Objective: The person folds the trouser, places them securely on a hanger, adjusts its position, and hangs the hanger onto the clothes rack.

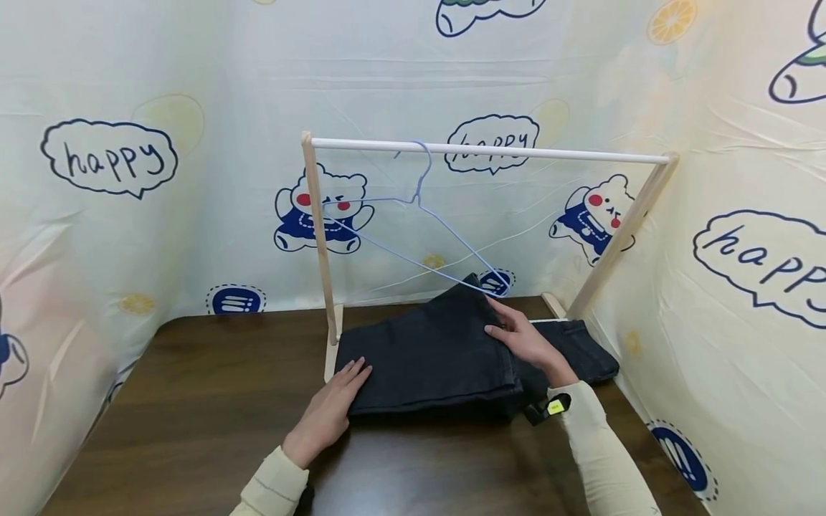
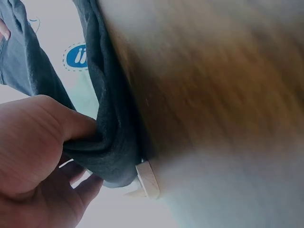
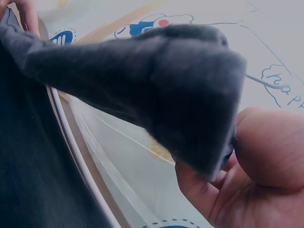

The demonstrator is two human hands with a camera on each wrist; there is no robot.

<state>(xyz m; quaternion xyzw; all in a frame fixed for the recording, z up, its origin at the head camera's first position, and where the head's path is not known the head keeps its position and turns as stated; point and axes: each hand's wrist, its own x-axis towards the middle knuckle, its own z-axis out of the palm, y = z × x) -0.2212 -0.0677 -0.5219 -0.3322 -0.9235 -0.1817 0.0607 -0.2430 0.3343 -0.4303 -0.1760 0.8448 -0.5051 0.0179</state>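
A pair of dark denim trousers point(image 1: 419, 358) lies folded across the table, with its upper layer raised at the right. My left hand point(image 1: 332, 405) holds the fold at the left end; in the left wrist view its thumb point(image 2: 78, 124) presses into the cloth, fingers on the other side. With my right hand point(image 1: 525, 340) I pinch the raised edge of the cloth, just under the hanger's lower right corner. The right wrist view shows that edge point(image 3: 199, 104) between thumb and fingers. A light blue-purple wire hanger point(image 1: 445, 222) hangs tilted above the trousers.
A small rack with a white rod point(image 1: 548, 153) and wooden posts point(image 1: 320, 251) stands at the back of the brown table point(image 1: 213, 401). More dark cloth point(image 1: 574, 351) lies by the right post. A printed curtain point(image 1: 226, 86) surrounds the table's back and sides.
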